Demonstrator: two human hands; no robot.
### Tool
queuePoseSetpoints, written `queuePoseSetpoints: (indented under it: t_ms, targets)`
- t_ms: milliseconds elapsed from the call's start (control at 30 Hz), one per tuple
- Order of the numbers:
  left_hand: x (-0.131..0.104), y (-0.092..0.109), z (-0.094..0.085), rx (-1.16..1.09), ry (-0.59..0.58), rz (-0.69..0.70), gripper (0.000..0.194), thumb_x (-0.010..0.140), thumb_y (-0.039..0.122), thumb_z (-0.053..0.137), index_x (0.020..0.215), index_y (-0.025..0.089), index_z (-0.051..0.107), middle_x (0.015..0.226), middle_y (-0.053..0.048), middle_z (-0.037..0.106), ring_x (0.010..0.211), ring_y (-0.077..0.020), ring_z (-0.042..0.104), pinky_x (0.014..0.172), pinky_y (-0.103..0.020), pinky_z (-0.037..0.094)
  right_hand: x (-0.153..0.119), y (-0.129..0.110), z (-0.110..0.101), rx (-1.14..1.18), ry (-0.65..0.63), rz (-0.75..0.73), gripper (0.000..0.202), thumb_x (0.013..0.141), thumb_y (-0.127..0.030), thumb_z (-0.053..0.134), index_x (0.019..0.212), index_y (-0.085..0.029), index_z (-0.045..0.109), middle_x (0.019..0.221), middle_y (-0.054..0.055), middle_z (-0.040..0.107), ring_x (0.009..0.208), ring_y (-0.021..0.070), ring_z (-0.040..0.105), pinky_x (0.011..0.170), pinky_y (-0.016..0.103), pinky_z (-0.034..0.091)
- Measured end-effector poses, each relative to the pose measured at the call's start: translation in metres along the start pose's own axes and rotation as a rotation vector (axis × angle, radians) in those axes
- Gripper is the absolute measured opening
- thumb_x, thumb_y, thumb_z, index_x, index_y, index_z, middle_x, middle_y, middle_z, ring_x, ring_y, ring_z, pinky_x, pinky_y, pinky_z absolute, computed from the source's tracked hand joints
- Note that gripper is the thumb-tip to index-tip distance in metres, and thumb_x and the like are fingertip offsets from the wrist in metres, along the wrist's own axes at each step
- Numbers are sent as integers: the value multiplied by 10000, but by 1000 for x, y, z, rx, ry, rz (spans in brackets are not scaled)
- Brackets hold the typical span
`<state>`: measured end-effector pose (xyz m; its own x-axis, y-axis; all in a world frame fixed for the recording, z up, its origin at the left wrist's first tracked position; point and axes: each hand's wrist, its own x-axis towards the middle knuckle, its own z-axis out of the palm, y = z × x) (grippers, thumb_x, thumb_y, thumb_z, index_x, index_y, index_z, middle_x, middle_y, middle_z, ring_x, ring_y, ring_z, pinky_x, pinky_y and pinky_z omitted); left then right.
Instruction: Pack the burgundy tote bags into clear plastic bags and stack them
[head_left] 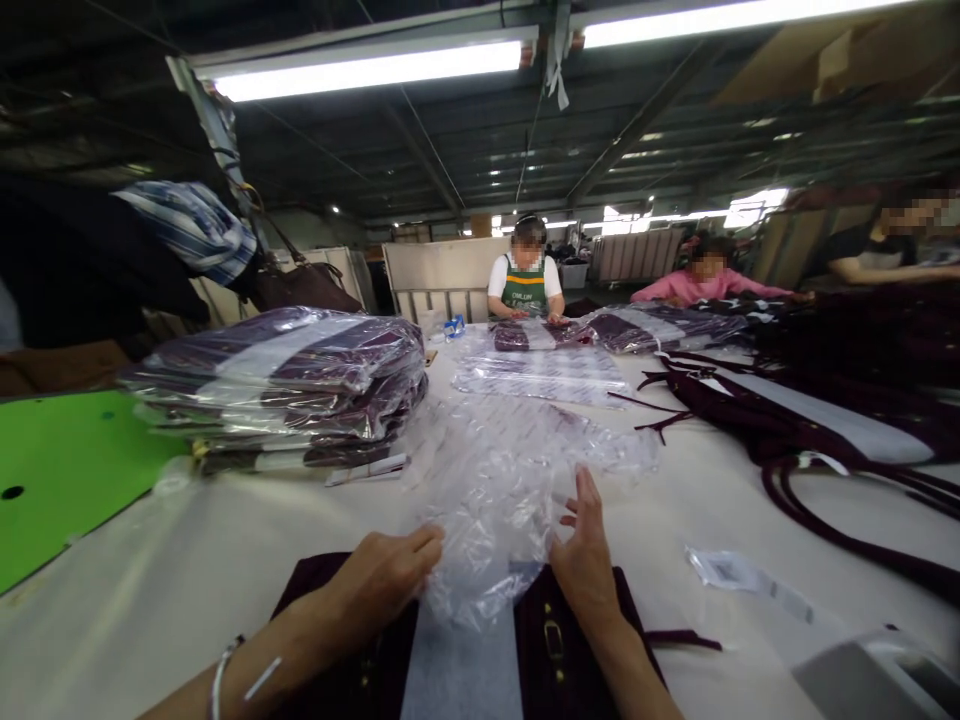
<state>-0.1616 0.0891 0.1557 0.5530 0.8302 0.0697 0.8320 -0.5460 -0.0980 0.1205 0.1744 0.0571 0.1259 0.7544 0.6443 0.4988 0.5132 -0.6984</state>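
Observation:
A clear plastic bag [487, 530] lies crumpled in front of me, its near end over a folded dark maroon garment [592, 640] with a pale grey strip [461, 660] down its middle and gold-coloured buckles. My left hand [401, 560] is closed, pinching the bag's left edge between thumb and fingers. On the other side, my right hand [585, 540] has its fingers stretched upward and apart, with the thumb side against the bag's right edge. Both forearms pass over the garment. A bracelet [221, 675] circles my left wrist.
Bagged garments [300, 370] form a stack at left, beside a green board [67, 470]. Flat plastic bags [540, 375] lie ahead. Loose maroon garments with straps [750, 420] cover the right side, near a label strip [750, 580] and grey device [885, 670]. Co-workers [529, 285] work across the table.

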Motion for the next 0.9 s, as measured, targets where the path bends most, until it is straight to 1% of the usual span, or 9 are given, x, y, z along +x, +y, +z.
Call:
queuePoseSetpoints:
  t_ms: [100,167,267,400,567,700,800,867,900]
  targets:
    - [1,30,2,-36,-22,88,203,951,80,501,1096,216,542,1091,-53,686,777,-151,685,614,-214,496,4,-10,-10,-48,55,-146,764,975,-260,538,1635,-254,154,1648,193,282,1349,299,531,967,457,569]
    - [-1,45,-1,-57,-43,159,168,950,63,508,1025,212,527,968,-23,683,733,-156,662,587,-227,482,4,-13,-14,-64,-25,-194,634,967,-221,508,1578,-239,342,1608,159,378,1423,296,464,1059,467,514]
    - [-10,57,-8,-57,-28,253,149,954,65,535,955,211,508,871,5,662,698,-164,632,555,-256,451,4,-7,-15,-52,-246,-133,350,906,-177,488,1188,-215,691,1251,117,682,1161,253,662,973,395,554]
    - [-34,49,-12,-43,5,226,153,954,53,544,915,200,522,839,6,650,670,-166,611,535,-285,416,20,-7,-32,-186,-345,95,197,796,-164,508,862,-190,692,939,87,695,811,213,686,770,339,566]
    - [-61,37,-13,-78,3,127,151,970,53,525,896,180,561,851,-12,649,711,-170,612,584,-287,426,68,-76,-73,-397,-124,77,330,864,-233,477,1130,-202,669,1222,124,663,811,210,678,808,374,524]
    - [-63,41,-26,-109,28,113,167,995,73,501,887,171,584,885,-29,667,728,-168,609,606,-288,419,66,-121,-48,-346,-617,-29,891,733,-384,757,1534,-201,412,1431,179,583,1086,291,680,904,394,521]
    - [-67,41,-32,-131,73,87,170,1007,142,529,849,172,586,855,-27,671,698,-167,603,574,-299,390,56,-109,-21,-408,-889,88,546,670,-281,809,1196,-172,710,1023,141,771,941,303,733,824,394,549]
    - [-77,37,-29,-181,81,49,175,1011,205,554,843,178,593,835,-15,679,683,-156,607,563,-296,379,73,-91,-19,-366,-858,188,143,774,-289,744,789,-147,736,608,63,694,616,232,700,646,343,554]
    - [-85,34,-25,-203,80,28,185,1010,236,568,836,182,597,818,-8,683,671,-151,610,557,-293,372,90,-84,-23,-327,-804,202,236,844,-318,693,682,-146,692,503,34,619,510,197,645,576,320,540]
